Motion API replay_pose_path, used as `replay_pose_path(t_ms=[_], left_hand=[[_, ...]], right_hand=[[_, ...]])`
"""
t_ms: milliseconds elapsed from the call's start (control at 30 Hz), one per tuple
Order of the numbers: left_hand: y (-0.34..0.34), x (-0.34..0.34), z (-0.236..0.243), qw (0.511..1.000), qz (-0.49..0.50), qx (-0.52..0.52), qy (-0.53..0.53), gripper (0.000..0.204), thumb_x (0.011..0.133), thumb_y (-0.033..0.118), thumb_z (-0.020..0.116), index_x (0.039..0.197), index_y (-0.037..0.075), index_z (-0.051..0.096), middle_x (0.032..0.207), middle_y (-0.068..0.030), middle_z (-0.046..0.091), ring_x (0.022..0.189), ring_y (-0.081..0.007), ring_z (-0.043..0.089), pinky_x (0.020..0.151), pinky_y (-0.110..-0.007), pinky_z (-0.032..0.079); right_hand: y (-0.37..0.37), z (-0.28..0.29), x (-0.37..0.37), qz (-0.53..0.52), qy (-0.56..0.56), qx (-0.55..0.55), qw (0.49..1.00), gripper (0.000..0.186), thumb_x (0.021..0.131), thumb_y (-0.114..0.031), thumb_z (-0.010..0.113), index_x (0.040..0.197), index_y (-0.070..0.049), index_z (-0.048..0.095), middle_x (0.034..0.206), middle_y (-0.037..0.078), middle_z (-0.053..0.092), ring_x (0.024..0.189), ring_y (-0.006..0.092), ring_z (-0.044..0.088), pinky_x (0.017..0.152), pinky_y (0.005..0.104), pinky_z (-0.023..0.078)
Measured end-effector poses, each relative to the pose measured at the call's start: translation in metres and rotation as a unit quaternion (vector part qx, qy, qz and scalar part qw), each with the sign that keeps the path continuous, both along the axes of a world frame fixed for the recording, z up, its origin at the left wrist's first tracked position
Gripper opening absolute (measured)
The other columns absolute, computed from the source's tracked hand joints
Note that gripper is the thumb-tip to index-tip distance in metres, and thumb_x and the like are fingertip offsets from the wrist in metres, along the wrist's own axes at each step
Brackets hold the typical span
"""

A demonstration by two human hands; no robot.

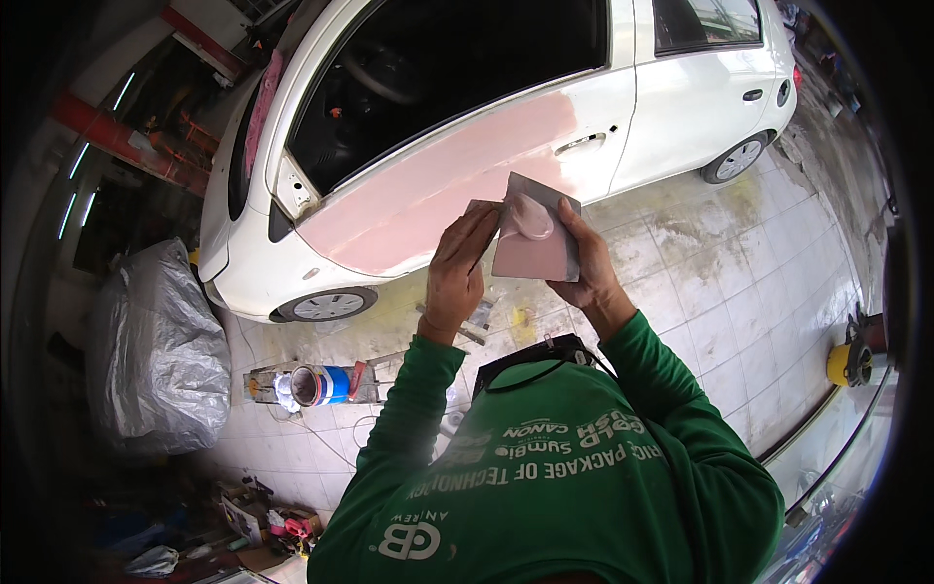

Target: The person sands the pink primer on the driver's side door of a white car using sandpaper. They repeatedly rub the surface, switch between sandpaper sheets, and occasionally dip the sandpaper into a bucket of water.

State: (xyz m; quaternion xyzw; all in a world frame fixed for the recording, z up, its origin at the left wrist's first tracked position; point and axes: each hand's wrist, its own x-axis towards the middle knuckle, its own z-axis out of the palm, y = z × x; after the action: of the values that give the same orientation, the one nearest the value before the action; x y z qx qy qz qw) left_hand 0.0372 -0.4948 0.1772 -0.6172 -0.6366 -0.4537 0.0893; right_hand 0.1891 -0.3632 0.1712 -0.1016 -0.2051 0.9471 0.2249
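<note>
My right hand [592, 263] grips the right edge of a flat grey mixing board [566, 255], thumb over its face. A mound of pale pink body filler [531, 216] lies on the board, with a thin pink layer spread below it. At the board's left edge, my left hand [461, 263] is closed on a thin flat spreader [479, 205], mostly hidden by the fingers. Beyond both hands stands a white car [681, 112]. Its front door [428, 214] carries a broad patch of pink filler from the mirror mount toward the handle.
A blue can [334, 385] lies or stands on a low stand at the lower left. Silver sheeting [161, 350] covers something bulky at the left. A yellow bucket [839, 365] is at the right. Stained tiled floor [720, 282] runs beside the car.
</note>
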Motion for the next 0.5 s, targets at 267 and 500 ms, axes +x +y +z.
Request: replay_pose_path(t_ms=[267,500], left_hand=[[0.003,0.022,0.032,0.997,-0.077,-0.016,-0.010,0.051,0.086,-0.014,0.053,0.131,0.007,0.068,0.137,-0.0137,0.064,0.125,-0.0341,0.060,0.105,-0.042,0.051],[-0.007,-0.029,0.037,0.999,-0.017,-0.047,-0.018,0.047,0.085,-0.017,0.050,0.122,0.004,0.072,0.130,-0.0166,0.068,0.120,-0.0306,0.066,0.103,-0.039,0.053]], right_hand=[[0.018,0.001,0.012,-0.067,-0.016,0.071,0.995,0.071,0.108,-0.057,0.034,0.150,0.000,0.040,0.140,0.016,0.057,0.124,0.0286,0.062,0.104,0.0418,0.053],[0.018,0.022,0.038,-0.007,-0.124,0.264,0.957,0.068,0.108,-0.052,0.044,0.141,0.007,0.051,0.132,0.020,0.062,0.119,0.0232,0.062,0.100,0.0352,0.052]])
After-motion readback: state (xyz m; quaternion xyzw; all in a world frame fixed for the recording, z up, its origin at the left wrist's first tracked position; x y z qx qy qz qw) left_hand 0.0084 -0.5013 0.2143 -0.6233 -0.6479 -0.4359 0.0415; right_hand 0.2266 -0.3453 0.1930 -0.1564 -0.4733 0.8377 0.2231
